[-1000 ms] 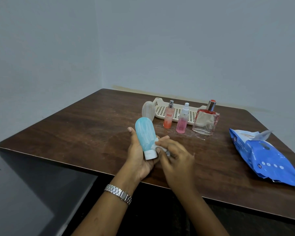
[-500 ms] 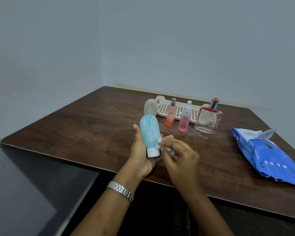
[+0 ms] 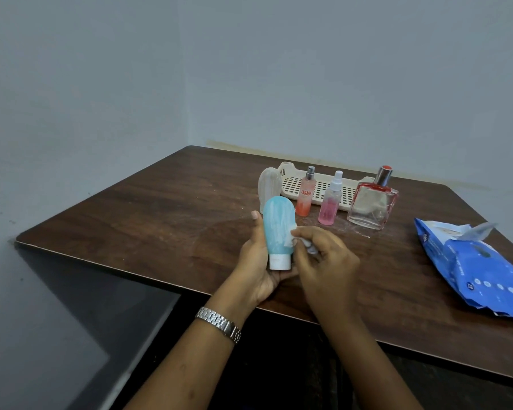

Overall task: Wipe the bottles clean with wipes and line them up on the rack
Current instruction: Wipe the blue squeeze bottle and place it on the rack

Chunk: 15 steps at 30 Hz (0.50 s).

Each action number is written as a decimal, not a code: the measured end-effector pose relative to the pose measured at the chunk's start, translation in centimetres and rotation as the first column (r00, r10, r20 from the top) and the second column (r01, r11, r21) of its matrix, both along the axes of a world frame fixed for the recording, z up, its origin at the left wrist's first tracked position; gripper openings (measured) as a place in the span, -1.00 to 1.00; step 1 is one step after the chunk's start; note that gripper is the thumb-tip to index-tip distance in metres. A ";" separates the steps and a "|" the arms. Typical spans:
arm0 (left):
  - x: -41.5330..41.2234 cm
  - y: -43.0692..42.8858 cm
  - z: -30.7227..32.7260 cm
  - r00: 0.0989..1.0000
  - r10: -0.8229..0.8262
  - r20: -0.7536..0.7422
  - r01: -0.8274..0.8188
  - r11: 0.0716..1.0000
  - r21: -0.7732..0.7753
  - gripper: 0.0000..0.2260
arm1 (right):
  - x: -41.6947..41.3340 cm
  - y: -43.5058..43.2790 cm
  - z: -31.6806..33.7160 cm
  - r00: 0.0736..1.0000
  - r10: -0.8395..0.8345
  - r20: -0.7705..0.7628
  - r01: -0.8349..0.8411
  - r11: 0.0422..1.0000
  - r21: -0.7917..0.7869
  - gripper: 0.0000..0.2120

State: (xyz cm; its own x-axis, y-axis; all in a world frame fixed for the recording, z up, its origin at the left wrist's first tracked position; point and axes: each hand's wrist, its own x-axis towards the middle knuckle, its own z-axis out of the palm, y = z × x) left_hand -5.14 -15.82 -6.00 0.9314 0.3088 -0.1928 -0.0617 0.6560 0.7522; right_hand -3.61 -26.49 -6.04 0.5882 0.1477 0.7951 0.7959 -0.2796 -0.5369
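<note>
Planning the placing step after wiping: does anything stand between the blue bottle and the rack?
Yes. Four bottles stand along the rack's near side: a cream bottle at its left end, then an orange spray, a pink spray and a square perfume bottle. Lifting the blue bottle over them looks needed.

1. Just left of the rack (image 3: pixel 317 187): standing tube (image 3: pixel 268 187).
2. Before the rack, left to right: tall spray (image 3: pixel 305 193), short spray (image 3: pixel 328 204), square bottle (image 3: pixel 370 207).
3. Nearer me still, I've got the squeeze tube (image 3: pixel 277 229), wipe (image 3: pixel 293 236) against its right side.
4. Wipes pack (image 3: pixel 474 267), right of the rack.
</note>
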 end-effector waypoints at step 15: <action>0.1 0.1 -0.5 0.999 -0.008 0.048 0.003 0.996 0.089 -0.32 | -1.1 0.1 -0.3 0.994 0.040 -0.100 -0.044 0.998 -0.039 -0.62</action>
State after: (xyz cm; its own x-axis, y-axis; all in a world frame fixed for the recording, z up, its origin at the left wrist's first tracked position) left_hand -5.08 -15.73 -6.53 0.9407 0.3175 -0.1198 -0.0957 0.5870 0.8039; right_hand -4.69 -26.41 -6.38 0.6561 0.2055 0.7261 0.7511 -0.2706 -0.6021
